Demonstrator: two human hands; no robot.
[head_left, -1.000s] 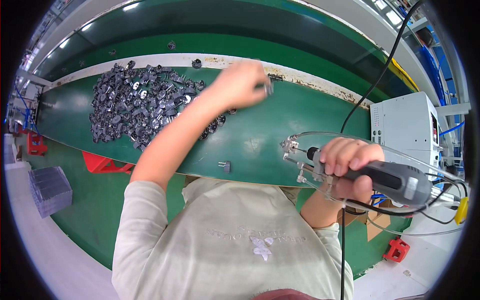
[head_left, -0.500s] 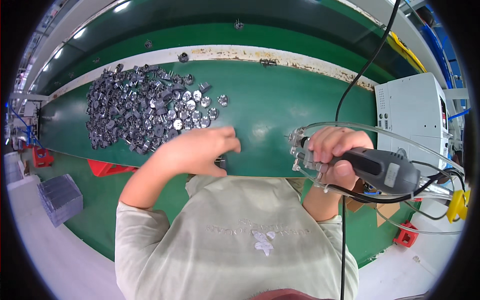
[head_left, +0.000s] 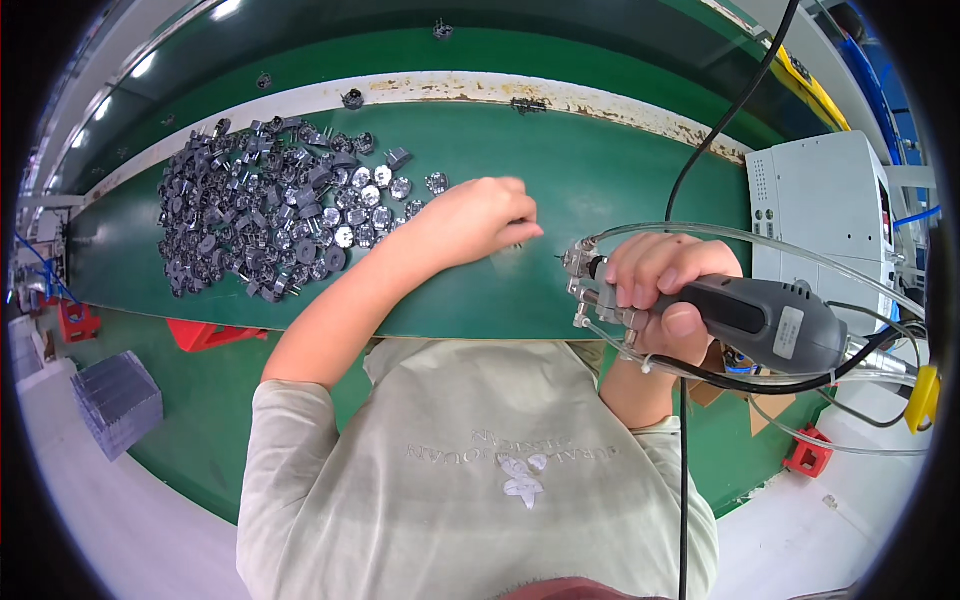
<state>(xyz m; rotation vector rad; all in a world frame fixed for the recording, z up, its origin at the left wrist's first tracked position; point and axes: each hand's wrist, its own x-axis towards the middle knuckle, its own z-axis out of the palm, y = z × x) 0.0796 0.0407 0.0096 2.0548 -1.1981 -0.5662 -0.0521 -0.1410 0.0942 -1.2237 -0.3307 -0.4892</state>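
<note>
My left hand [head_left: 478,220] rests on the green belt table [head_left: 600,180], its fingers pinched on a small grey plug part [head_left: 516,243] whose metal pins stick out at the fingertips. My right hand [head_left: 655,290] grips a grey hand-held power tool [head_left: 765,322]. The tool's metal tip [head_left: 583,275] points left, a short gap from the left fingertips. Clear tubes [head_left: 700,235] and a black cable [head_left: 720,140] run from the tool. A big pile of grey plug parts [head_left: 260,210] lies to the left of my left hand.
A white control box [head_left: 810,205] stands at the right end of the table. Single parts lie on the white strip [head_left: 352,98] and on the far belt [head_left: 440,30]. Below the table are red fittings [head_left: 205,332], a grey tray stack [head_left: 115,400] and a cardboard box [head_left: 745,400].
My left hand went from the far strip to the table's front edge, closed on the lone part there, and has now carried it up and right toward the tool tip.
</note>
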